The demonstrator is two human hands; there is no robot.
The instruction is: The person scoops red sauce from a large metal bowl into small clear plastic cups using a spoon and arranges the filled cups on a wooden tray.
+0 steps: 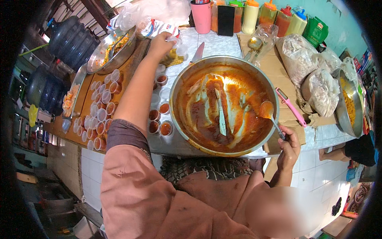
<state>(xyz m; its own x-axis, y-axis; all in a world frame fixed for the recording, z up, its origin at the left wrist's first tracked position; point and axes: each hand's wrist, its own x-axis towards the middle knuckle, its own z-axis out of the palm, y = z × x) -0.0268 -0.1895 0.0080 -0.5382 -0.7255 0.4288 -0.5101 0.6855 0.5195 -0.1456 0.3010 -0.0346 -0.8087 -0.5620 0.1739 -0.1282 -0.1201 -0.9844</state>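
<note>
My left hand reaches to the far side of the table, fingers pinching what looks like a small clear plastic cup. Another clear cup lies just below those fingers. In my right hand is the handle of a metal spoon, its sauce-coated bowl inside the right rim of a large steel basin. Red-brown sauce smears the basin, and a flat metal blade lies in it. Left of the basin stand several small cups of sauce, some other cups beside them appearing unfilled.
Several lidded sauce cups crowd the wooden surface at left, near a bowl of chopped vegetables. A knife lies behind the basin. Right are a pink peeler and filled plastic bags. Squeeze bottles and a phone line the back.
</note>
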